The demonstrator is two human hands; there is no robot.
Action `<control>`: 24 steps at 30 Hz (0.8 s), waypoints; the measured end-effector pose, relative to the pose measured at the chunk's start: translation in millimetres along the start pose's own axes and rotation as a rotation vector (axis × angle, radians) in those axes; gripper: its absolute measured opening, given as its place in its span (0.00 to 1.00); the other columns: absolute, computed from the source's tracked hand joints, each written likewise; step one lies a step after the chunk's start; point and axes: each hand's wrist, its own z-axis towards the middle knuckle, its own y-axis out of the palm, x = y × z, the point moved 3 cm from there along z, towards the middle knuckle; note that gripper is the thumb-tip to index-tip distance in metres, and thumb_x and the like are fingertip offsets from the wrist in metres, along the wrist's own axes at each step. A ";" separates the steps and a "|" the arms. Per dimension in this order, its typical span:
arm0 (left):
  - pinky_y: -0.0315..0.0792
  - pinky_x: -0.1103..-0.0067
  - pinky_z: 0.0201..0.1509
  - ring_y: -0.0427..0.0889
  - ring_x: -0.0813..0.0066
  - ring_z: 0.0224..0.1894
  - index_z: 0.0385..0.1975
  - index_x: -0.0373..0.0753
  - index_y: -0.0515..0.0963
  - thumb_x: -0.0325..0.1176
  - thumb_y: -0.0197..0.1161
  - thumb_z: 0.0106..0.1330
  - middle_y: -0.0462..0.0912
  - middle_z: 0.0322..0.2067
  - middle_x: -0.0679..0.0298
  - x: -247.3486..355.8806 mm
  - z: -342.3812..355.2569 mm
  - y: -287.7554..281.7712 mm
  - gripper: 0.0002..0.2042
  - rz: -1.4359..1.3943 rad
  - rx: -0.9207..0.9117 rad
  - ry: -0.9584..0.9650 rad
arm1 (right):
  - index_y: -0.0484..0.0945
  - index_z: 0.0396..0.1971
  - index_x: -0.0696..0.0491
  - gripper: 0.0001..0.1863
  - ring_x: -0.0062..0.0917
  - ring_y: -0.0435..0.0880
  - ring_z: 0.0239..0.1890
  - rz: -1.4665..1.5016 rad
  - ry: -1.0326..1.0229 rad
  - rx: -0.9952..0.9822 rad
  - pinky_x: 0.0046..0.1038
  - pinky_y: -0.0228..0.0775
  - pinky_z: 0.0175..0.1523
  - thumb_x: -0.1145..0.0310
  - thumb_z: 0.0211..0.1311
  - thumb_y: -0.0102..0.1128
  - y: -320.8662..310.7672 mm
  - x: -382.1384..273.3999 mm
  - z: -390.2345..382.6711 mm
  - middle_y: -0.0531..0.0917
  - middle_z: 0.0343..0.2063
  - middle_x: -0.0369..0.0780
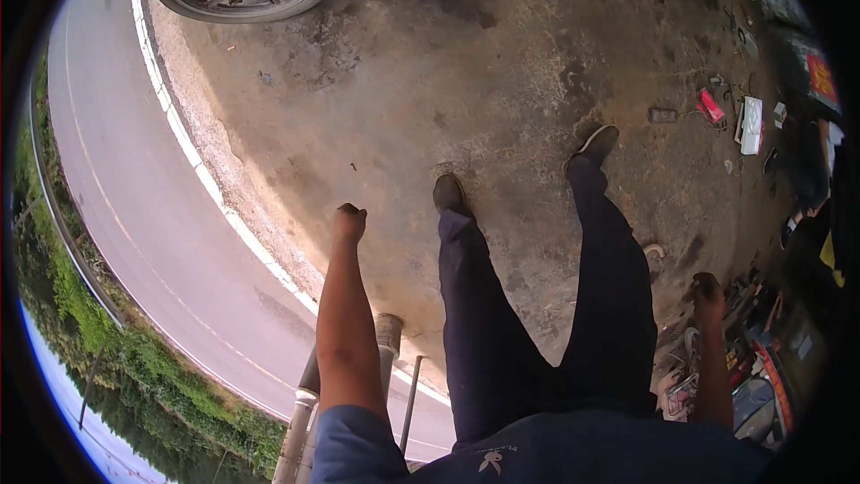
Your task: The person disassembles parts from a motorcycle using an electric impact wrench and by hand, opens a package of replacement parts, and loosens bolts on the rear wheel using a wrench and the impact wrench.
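Observation:
My left hand [349,220] is held out over the concrete beside my left leg, its fingers curled closed; whatever it may hold is hidden. Low at the right, my right hand [707,296] hangs beside my right leg near a pile of tools and parts [752,367]. Its fingers look curled, and I cannot make out what, if anything, is in them. Both my dark shoes [448,193] rest on the stained concrete [403,99], legs apart.
A motorcycle wheel [240,0] stands at the top. A red packet [709,106], a white box [751,125] and several small items lie at the right. Leftward, a curved road [134,170] runs past greenery. Pipes [388,336] rise behind my left arm.

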 end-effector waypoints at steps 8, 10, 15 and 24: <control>0.77 0.56 0.52 0.83 0.40 0.50 0.46 0.36 0.81 0.46 0.66 0.65 0.86 0.45 0.44 -109.1 247.2 107.7 0.20 0.022 0.287 -0.063 | 0.79 0.47 0.57 0.11 0.18 0.78 0.37 0.416 0.107 -0.486 0.21 0.72 0.45 0.67 0.72 0.60 378.1 -279.8 115.5 0.81 0.35 0.34; 0.77 0.53 0.49 0.83 0.37 0.48 0.49 0.36 0.78 0.49 0.61 0.69 0.85 0.42 0.41 -62.3 270.2 171.6 0.21 0.088 0.274 -0.134 | 0.78 0.51 0.58 0.13 0.20 0.82 0.43 0.397 0.077 -0.625 0.24 0.75 0.51 0.72 0.70 0.62 417.5 -252.4 110.8 0.83 0.41 0.36; 0.76 0.50 0.42 0.85 0.40 0.43 0.40 0.38 0.77 0.52 0.47 0.77 0.86 0.40 0.45 -108.5 315.8 153.2 0.22 0.340 0.280 -0.137 | 0.78 0.52 0.54 0.15 0.34 0.84 0.43 -0.015 -0.392 -1.030 0.35 0.77 0.47 0.63 0.73 0.60 438.4 -262.6 102.5 0.83 0.42 0.42; 0.79 0.62 0.42 0.88 0.53 0.37 0.37 0.41 0.86 0.36 0.64 0.61 0.89 0.33 0.54 125.1 213.2 183.5 0.09 -0.297 -0.032 0.189 | 0.78 0.44 0.55 0.12 0.44 0.83 0.42 0.194 -0.320 -0.769 0.39 0.74 0.47 0.62 0.71 0.58 407.1 -280.9 187.0 0.84 0.38 0.46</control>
